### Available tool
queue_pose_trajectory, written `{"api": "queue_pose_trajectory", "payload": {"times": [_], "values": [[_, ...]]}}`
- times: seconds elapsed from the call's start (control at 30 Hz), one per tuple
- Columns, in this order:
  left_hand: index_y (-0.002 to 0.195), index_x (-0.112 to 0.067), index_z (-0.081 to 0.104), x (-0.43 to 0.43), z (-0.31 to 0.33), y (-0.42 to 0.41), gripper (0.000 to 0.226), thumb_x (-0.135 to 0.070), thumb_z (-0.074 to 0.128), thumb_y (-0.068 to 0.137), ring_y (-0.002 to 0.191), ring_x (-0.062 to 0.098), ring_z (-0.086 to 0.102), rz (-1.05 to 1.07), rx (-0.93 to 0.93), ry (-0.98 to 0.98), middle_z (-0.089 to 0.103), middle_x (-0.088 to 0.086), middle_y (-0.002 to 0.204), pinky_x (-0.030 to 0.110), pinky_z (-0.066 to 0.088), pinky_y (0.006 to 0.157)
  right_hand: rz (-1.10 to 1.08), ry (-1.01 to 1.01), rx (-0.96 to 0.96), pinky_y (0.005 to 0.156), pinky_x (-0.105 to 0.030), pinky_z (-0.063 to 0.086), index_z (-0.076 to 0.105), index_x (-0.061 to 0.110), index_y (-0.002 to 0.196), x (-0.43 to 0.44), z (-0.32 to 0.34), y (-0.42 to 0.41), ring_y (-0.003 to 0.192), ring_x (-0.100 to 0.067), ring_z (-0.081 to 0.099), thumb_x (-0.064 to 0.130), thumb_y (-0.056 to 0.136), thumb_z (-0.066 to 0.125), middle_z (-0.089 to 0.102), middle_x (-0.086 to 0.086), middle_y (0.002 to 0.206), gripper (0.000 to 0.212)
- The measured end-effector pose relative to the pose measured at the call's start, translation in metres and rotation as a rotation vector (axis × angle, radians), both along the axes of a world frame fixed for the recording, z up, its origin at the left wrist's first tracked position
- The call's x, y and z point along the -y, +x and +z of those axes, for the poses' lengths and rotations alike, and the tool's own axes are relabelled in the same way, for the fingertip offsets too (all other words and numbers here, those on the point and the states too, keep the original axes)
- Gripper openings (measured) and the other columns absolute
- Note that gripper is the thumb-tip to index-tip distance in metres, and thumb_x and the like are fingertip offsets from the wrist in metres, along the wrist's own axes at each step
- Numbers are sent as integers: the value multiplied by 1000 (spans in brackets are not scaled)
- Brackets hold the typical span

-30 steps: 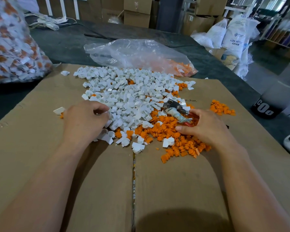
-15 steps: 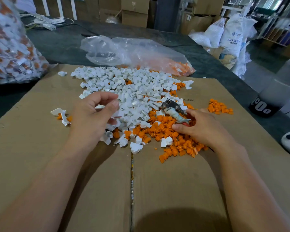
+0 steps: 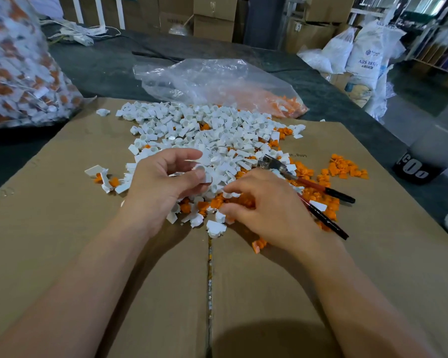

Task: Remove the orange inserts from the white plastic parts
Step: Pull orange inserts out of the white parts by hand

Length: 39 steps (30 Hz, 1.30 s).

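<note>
Our left hand [image 3: 163, 187] pinched a small white plastic part [image 3: 207, 178] in a narrow grip — our right hand [image 3: 267, 213] curled over loose orange plastic inserts [image 3: 214, 202], its grip's hold unclear to us.

A white sack [image 3: 367, 63] at far right reads "ABS RESIN", a dark container [image 3: 413, 168] shows large white characters like "CO", and the cardboard [image 3: 321, 140] print is illegible.

Our left grip [image 3: 163, 182] hovers, thumb and fingers pinching a white part [image 3: 207, 179]; our right grip [image 3: 267, 213] lies palm down, fingers curled.
</note>
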<state>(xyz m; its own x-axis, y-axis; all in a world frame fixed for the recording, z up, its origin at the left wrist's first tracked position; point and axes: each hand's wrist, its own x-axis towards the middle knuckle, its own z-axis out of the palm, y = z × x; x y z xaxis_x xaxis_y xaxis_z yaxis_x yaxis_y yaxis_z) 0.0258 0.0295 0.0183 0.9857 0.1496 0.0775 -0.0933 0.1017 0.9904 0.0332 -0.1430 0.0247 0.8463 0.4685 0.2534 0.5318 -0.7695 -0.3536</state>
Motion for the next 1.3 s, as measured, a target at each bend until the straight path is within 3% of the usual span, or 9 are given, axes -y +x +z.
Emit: {"api": "queue_pose_trajectory", "payload": {"times": [0.13,0.23,0.43,0.57,0.77,0.93,1.07,1.17,1.3], "values": [[81,-17,69,0,0,0,22,4,66,76,63,16,69,-11,-8,12,70,-1,75,20,55,60,41,-92,-10,73,-23,29,64,22,111,-6,-4,2,94,-12,44,42,82,62,57,0,96,36],[77,-26,72,2,0,-1,29,3,70,73,68,11,69,-22,-23,96,71,-6,75,18,55,65,69,-79,-30,69,-20,26,66,21,108,-5,-5,3,91,-9,43,35,85,62,56,1,94,28],[85,-28,70,5,5,-6,30,0,72,72,64,-2,65,-33,-26,173,70,-17,71,5,45,56,11,233,-57,72,-23,43,64,14,106,1,1,0,78,-7,56,23,91,55,64,5,87,20],[87,-20,69,8,7,-8,29,6,69,73,57,5,66,-64,-42,128,68,-9,65,9,47,55,5,406,35,74,-3,34,63,12,116,1,2,-1,76,6,47,12,93,51,47,24,82,26],[80,-19,70,9,5,-9,26,6,69,74,55,6,64,-65,-11,173,67,-4,63,11,48,54,37,436,25,73,-7,39,57,12,120,-3,0,-2,79,5,48,5,92,51,44,20,85,30],[84,-17,71,11,4,-10,24,5,70,74,59,11,62,-98,21,232,69,4,72,14,50,57,78,480,-15,64,-20,47,63,12,92,-10,0,-7,69,-5,57,6,86,60,56,11,77,9],[86,-21,71,12,4,-10,35,10,69,71,63,10,61,-118,30,267,67,-2,68,18,52,61,31,434,60,67,-12,43,69,11,89,-9,-1,-5,71,2,53,6,83,64,56,11,77,8],[94,-19,70,12,3,-11,39,14,66,73,70,18,64,-181,26,250,71,9,78,27,55,69,11,428,83,67,-12,41,70,10,88,-7,-1,-3,73,1,51,5,83,64,56,13,77,10],[88,-26,70,12,4,-12,36,8,66,76,68,18,65,-201,27,224,73,3,75,24,55,66,0,443,88,68,-9,40,71,10,91,-4,-3,-2,75,2,51,5,84,62,55,13,79,13]]}}
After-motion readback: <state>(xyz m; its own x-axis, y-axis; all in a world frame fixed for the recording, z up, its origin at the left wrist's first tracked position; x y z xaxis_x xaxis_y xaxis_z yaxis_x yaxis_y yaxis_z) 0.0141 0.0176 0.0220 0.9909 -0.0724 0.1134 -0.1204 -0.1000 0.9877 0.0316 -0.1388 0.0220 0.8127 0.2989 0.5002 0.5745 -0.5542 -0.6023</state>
